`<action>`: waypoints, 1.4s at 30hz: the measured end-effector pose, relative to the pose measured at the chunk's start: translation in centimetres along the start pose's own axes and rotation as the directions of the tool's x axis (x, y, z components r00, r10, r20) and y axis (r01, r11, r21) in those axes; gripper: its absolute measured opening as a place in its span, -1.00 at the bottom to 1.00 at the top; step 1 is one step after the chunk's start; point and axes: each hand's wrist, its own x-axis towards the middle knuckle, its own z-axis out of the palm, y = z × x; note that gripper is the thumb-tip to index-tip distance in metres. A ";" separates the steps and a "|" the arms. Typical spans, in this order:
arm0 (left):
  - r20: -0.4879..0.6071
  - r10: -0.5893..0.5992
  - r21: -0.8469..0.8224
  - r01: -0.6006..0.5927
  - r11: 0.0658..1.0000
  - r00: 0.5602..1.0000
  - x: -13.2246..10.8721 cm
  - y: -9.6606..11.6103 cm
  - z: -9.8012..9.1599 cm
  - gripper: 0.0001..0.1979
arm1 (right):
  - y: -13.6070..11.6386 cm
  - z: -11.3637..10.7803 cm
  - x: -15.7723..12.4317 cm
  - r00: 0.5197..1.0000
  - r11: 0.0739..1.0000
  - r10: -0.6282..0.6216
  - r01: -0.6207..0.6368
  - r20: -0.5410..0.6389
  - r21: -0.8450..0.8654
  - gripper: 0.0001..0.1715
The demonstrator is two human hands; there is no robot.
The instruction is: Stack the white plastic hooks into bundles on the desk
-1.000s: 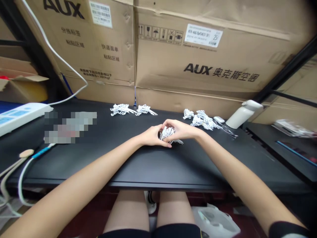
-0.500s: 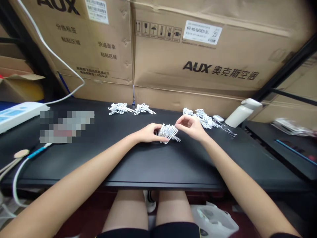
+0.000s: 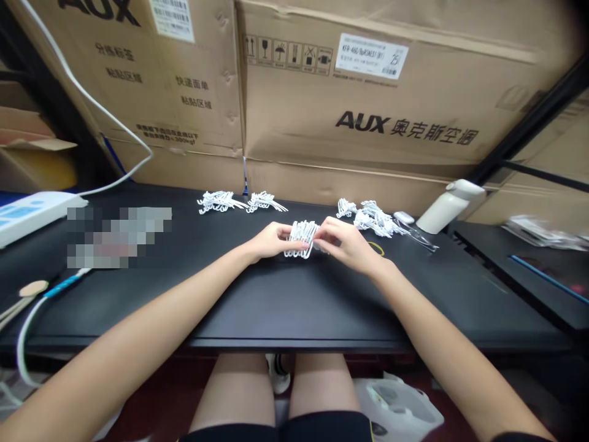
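A bundle of white hooks (image 3: 301,232) is held just above the black table, its curved ends lined up along the near side. My left hand (image 3: 272,241) grips it from the left, thumb along the near face and fingers behind. At the bundle's right end, the fingers of my right hand (image 3: 338,240) close on the hooks, and its fingertips partly cover them. A thin yellow band (image 3: 376,247), seemingly a rubber band, shows just behind my right hand.
Two piles of white hooks (image 3: 218,201) lie at the back left, with more hooks (image 3: 375,220) at the back right. Beside those are dark-framed glasses (image 3: 421,239) and a white bottle (image 3: 451,207). A power strip (image 3: 39,212) sits left. Large cartons (image 3: 322,141) wall the back.
The bundle has turned and its hooks sit more evenly together. My right hand has moved left and down onto its right end. The yellow band has come into view.
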 end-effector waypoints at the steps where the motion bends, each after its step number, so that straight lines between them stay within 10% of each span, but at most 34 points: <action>1: -0.011 -0.006 -0.005 0.006 1.000 1.000 0.0 0.0 0.0 -0.48 | -0.1 0.0 0.0 1.000 1.000 -0.007 0.008 0.009 -0.028 -0.83; 25: -0.126 -0.067 -0.172 0.045 0.984 0.990 0.2 0.1 -0.4 -0.47 | 0.8 0.4 0.1 0.996 0.998 -0.051 0.049 -0.075 -0.036 -0.86; 33: -0.122 0.042 -0.010 -0.043 0.999 0.992 0.1 0.0 0.0 -0.50 | 1.2 1.0 0.2 0.898 0.880 0.383 -0.283 -0.218 0.382 -0.65; 35: -0.180 0.226 0.244 -0.179 0.953 0.957 0.1 -0.2 0.2 -0.57 | 0.8 1.2 0.4 0.861 0.764 0.501 -0.390 -0.093 0.514 -0.57; 38: -0.149 0.592 0.681 -0.352 0.642 0.792 0.0 -0.4 0.3 -0.70 | -0.2 1.3 0.7 0.801 0.587 0.588 -0.516 0.110 0.624 -0.54; 42: -0.001 0.786 0.867 -0.391 0.309 0.619 -0.1 -0.1 0.2 -0.68 | -1.1 1.2 0.9 0.808 0.459 0.562 -0.484 0.179 0.745 -0.61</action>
